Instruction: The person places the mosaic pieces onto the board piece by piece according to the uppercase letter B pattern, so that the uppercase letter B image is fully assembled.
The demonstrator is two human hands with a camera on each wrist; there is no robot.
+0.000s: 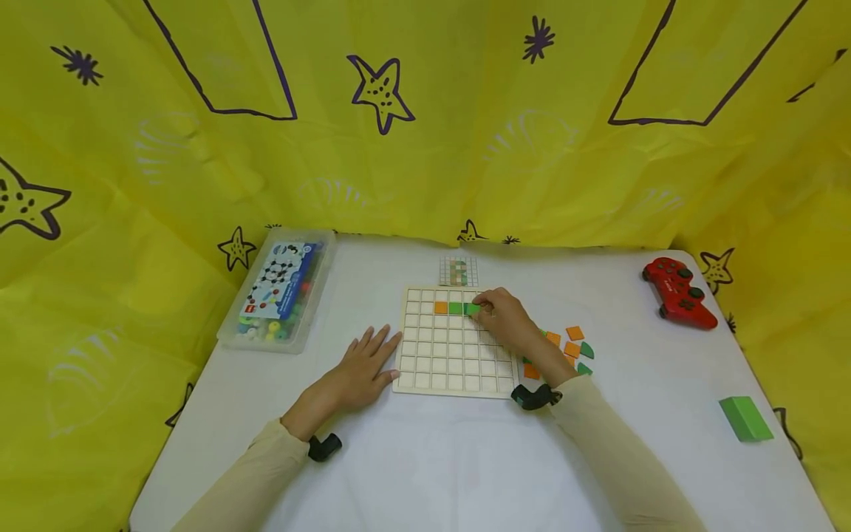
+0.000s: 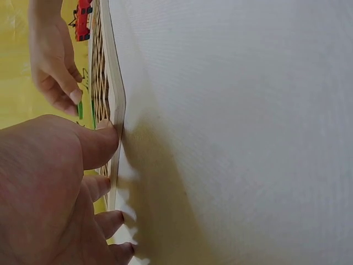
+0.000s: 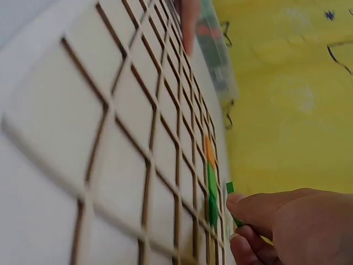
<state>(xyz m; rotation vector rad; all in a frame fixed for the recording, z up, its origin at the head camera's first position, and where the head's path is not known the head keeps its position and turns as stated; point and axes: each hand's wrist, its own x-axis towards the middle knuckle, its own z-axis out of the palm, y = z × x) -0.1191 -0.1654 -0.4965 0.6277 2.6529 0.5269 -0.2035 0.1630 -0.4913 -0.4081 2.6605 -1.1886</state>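
Observation:
A pale wooden grid board [image 1: 439, 349] lies on the white table. My left hand [image 1: 362, 373] rests beside its left edge with fingers spread and straight; in the left wrist view the thumb [image 2: 102, 144] touches the rim. Over the board's upper part, my right hand [image 1: 508, 321] pinches a small green tile [image 3: 230, 187] between thumb and fingers. An orange square tile [image 1: 441, 308] and a green square tile [image 1: 455, 308] sit side by side in one upper row. Darker green shows right of them, partly hidden by the held tile.
Loose orange tiles [image 1: 575, 333] and green tiles [image 1: 586, 350] lie right of the board, partly under the right forearm. A small pattern card [image 1: 459, 271] is behind it. Farther out are a clear box of parts [image 1: 275, 284], a red game controller [image 1: 679, 293] and a green block [image 1: 746, 419].

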